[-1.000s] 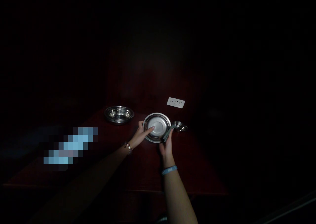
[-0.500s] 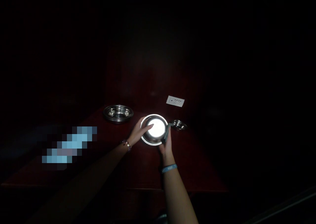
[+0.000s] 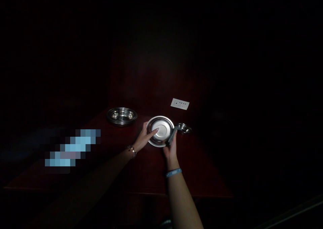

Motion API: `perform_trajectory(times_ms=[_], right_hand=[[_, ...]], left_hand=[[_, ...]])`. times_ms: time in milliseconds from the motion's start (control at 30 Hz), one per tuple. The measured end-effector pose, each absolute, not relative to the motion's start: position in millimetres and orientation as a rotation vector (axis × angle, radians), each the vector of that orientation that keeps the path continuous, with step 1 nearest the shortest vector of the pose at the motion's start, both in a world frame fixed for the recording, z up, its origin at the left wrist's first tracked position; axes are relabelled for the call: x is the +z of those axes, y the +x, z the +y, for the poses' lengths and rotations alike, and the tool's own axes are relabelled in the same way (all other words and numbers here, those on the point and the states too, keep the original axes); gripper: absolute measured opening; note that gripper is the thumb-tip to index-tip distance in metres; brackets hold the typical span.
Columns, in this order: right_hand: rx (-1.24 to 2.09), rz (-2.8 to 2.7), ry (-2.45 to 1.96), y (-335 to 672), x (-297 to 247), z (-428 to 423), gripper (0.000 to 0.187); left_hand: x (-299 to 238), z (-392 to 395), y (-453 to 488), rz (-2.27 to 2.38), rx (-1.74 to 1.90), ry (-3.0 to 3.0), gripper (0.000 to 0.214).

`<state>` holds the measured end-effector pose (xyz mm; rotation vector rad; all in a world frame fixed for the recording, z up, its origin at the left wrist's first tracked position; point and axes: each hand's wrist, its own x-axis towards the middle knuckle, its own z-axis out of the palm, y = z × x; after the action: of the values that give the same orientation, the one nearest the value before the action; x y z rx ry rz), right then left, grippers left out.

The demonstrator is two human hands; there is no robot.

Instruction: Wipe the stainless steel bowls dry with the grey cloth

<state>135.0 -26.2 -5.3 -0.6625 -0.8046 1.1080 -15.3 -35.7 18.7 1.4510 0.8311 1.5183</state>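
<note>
A shiny steel plate (image 3: pixel 163 129) with a raised rim is held up over the dark red table (image 3: pixel 141 175), its inner face toward me. My left hand (image 3: pixel 145 137) grips its left edge, thumb lying across the inside. At the right edge, my right hand (image 3: pixel 172 147) is closed around a dark grey cloth (image 3: pixel 172 136) pressed against the rim. The right hand's fingers are partly hidden behind the plate and cloth.
Stacked steel dishes (image 3: pixel 121 117) stand on the table to the left. A small steel bowl (image 3: pixel 185 128) sits just right of the plate. Behind, a white socket panel (image 3: pixel 180 103) is on the wall. A pixelated bright patch lies at left; surroundings are very dark.
The plate has tilted, so the bright glare in its middle is gone and its round base shows. Both hands keep hold, shifted very slightly right.
</note>
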Motion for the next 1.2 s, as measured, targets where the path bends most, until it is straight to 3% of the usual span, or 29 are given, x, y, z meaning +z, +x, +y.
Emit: perform_trajectory(times_ms=[867,1200], right_hand=[[1.253,-0.727,-0.69,133,0,-32,0.063],[1.173,-0.735,-0.611,130,8,-37,0.059]], left_hand=[[16,-29,-24,0.767,1.47,1.533,0.085],[10,-37,-9,0.698,1.232,1.179,0.07]])
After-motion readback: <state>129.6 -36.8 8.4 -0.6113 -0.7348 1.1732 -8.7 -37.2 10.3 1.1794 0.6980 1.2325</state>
